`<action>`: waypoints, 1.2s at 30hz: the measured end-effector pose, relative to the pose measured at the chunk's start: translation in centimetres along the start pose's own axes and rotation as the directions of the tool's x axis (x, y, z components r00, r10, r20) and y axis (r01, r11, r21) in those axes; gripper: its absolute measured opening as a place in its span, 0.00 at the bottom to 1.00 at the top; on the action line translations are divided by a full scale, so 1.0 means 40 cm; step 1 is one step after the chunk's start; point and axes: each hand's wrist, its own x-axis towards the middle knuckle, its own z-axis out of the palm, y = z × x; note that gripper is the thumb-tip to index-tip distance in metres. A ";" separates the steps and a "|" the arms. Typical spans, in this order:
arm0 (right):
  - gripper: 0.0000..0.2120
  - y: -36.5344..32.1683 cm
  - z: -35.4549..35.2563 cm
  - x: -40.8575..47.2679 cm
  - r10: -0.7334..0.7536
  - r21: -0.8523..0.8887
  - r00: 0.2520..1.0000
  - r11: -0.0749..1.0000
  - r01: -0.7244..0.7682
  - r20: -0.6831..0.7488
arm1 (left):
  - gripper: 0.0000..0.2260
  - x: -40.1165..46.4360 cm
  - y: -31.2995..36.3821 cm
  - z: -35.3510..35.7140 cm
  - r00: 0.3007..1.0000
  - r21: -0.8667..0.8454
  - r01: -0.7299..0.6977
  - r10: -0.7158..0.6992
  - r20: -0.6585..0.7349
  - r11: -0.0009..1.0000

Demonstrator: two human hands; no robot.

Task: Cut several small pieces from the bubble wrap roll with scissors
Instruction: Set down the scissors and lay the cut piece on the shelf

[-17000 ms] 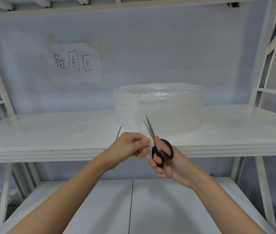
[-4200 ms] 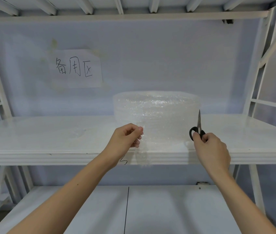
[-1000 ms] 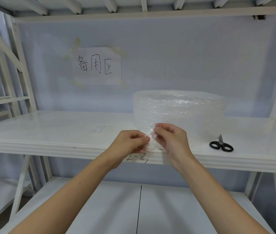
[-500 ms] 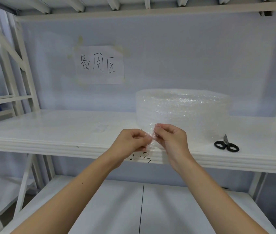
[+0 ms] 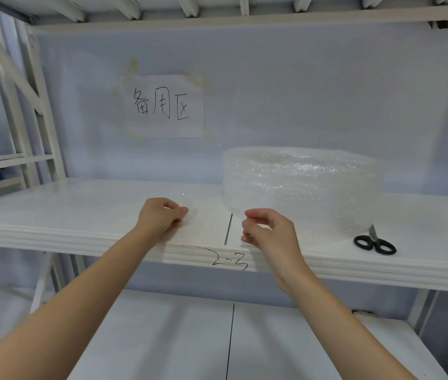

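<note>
The clear bubble wrap roll [image 5: 302,187] lies flat on the white shelf [image 5: 80,212], right of centre. Black-handled scissors [image 5: 375,242] rest shut on the shelf just right of the roll, untouched. My left hand [image 5: 162,215] is over the shelf left of the roll, fingers pinched on a small clear piece of bubble wrap [image 5: 189,207] that is hard to make out against the white. My right hand [image 5: 266,231] hovers near the shelf's front edge in front of the roll, fingers loosely curled and apart, holding nothing that I can see.
A paper sign [image 5: 165,106] with handwritten characters is taped to the back wall. "2-3" [image 5: 229,261] is written on the shelf's front edge. White frame posts [image 5: 39,105] stand at the left, and a lower shelf [image 5: 217,338] lies below.
My hands, pinched together on the wrap in front of the roll, have parted. The left hand has carried a small piece leftward over the shelf; the right hand has let go.
</note>
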 end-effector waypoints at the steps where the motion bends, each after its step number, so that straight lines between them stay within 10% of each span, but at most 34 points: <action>1: 0.08 -0.001 0.002 0.000 -0.004 -0.007 1.000 1.000 0.004 0.003 | 0.08 0.011 -0.007 -0.009 1.000 0.024 0.006 -0.006 -0.021 1.000; 11: 0.06 0.003 0.088 0.036 -0.057 -0.117 0.996 0.991 0.065 0.071 | 0.13 0.045 -0.007 -0.046 0.995 0.383 -0.038 0.072 -0.075 0.923; 36: 0.04 0.012 0.064 0.050 -0.046 -0.110 0.998 0.993 0.051 0.044 | 0.13 0.040 -0.014 -0.043 0.985 0.495 -0.107 0.158 -0.063 0.862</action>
